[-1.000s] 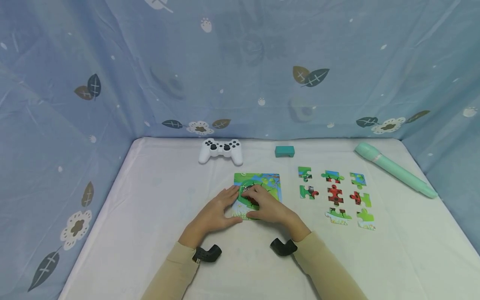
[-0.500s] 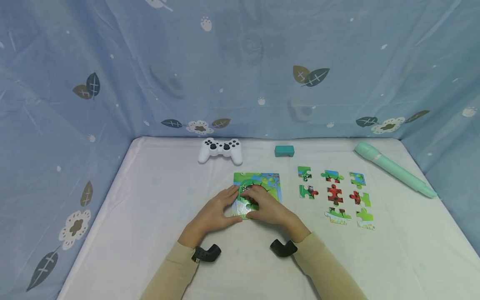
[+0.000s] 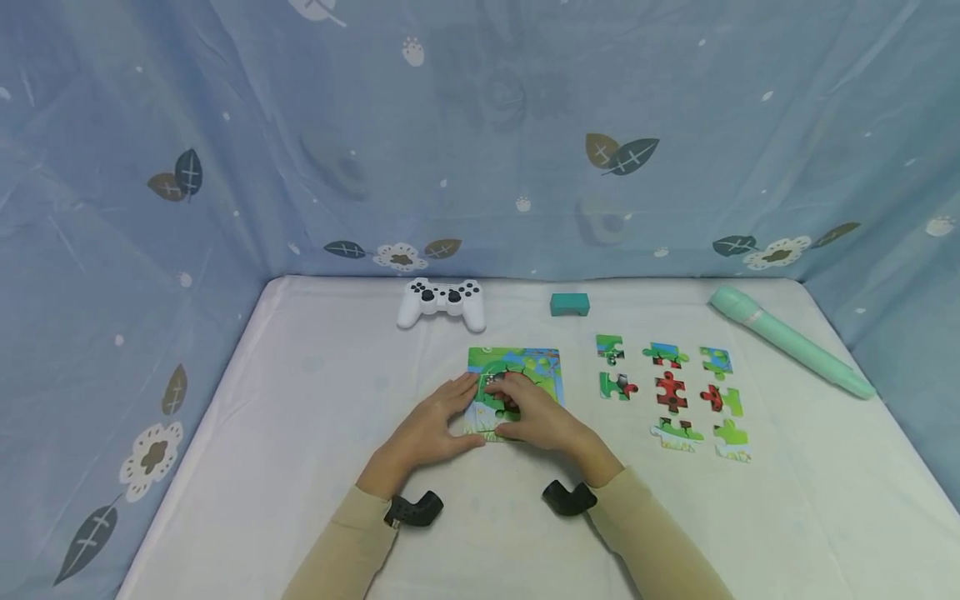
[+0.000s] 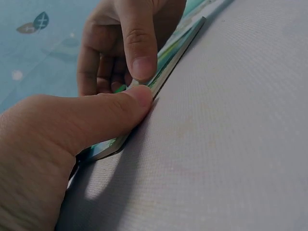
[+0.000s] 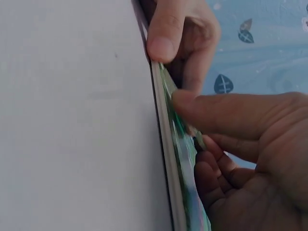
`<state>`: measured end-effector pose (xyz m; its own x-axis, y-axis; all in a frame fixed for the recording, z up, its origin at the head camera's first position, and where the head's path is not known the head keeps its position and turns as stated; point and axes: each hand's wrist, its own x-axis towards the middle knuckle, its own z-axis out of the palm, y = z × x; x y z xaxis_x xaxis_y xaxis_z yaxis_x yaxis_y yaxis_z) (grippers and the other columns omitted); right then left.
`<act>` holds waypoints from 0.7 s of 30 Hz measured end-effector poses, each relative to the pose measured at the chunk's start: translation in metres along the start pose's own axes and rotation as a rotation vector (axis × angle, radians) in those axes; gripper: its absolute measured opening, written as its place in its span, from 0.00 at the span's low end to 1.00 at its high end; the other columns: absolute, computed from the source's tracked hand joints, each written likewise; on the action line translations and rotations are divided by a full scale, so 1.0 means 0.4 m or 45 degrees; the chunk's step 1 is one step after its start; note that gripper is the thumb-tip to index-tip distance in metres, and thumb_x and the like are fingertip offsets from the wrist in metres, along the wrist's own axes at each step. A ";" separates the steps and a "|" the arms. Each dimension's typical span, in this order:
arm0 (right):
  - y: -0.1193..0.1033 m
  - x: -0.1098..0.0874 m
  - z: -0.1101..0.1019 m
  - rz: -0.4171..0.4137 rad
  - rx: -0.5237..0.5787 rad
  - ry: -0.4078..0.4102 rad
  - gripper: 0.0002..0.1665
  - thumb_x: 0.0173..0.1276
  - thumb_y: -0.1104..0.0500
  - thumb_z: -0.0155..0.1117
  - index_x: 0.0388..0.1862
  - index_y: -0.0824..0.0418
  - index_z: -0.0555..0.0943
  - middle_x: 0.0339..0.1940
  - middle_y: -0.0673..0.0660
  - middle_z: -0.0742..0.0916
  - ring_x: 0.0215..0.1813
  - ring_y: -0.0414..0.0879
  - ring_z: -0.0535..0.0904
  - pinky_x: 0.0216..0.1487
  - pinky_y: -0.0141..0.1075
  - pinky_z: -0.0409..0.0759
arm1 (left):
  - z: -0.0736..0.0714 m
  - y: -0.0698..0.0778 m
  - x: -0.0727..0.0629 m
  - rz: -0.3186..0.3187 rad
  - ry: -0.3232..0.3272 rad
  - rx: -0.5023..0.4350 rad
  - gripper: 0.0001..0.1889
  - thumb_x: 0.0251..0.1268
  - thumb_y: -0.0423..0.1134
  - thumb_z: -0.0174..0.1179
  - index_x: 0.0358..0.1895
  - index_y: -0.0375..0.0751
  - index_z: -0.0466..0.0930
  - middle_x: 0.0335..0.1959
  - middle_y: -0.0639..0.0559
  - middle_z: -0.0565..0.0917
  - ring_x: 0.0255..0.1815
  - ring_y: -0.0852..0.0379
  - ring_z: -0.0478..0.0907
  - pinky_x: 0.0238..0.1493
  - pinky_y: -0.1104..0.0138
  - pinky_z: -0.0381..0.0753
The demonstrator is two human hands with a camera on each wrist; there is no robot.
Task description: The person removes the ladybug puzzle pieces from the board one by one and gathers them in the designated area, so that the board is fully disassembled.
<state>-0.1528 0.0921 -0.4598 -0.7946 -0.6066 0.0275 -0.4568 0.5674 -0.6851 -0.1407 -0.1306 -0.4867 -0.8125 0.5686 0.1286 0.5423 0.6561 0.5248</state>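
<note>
A square jigsaw puzzle board (image 3: 543,364) with a ladybug picture lies on the white-covered table. My left hand (image 3: 431,427) holds the board at its left side, fingers along the left edge and thumb (image 4: 127,103) at the near edge. Over the board, my right hand (image 3: 543,418) pinches a green puzzle piece (image 3: 487,417) at the lower left of the picture. In the right wrist view, the right thumb (image 5: 202,108) lies along the piece just above the board's surface, the other fingers curled on its far side. The right hand covers part of the ladybug.
Loose jigsaw pieces (image 3: 670,392) lie in rough rows right of the board. Behind stand a white game controller (image 3: 441,304) and a small teal block (image 3: 570,304). A mint-green tapered tube (image 3: 795,342) lies at the far right. A blue patterned curtain (image 3: 480,150) encloses the table.
The right fingers have shifted slightly over the lower left of the board, and the piece's angle has changed a little. The left hand and loose pieces have stayed put.
</note>
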 end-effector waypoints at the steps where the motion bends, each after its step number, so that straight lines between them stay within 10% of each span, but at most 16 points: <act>1: 0.002 -0.002 -0.003 -0.006 0.018 0.000 0.32 0.57 0.60 0.71 0.61 0.61 0.74 0.46 0.53 0.78 0.44 0.43 0.71 0.47 0.37 0.77 | 0.001 0.001 0.000 0.000 0.001 -0.003 0.45 0.55 0.58 0.64 0.70 0.35 0.60 0.74 0.49 0.59 0.75 0.51 0.54 0.75 0.58 0.56; 21: 0.104 -0.179 -0.138 0.174 0.011 0.151 0.34 0.56 0.58 0.72 0.62 0.61 0.74 0.46 0.51 0.79 0.48 0.45 0.75 0.49 0.42 0.80 | 0.001 -0.001 -0.001 0.006 0.007 0.018 0.45 0.54 0.58 0.65 0.70 0.34 0.61 0.74 0.47 0.60 0.75 0.50 0.55 0.76 0.58 0.55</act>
<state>-0.1368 0.1898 -0.4501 -0.8907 -0.4541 0.0192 -0.3386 0.6347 -0.6946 -0.1404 -0.1306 -0.4874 -0.8111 0.5689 0.1359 0.5490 0.6604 0.5123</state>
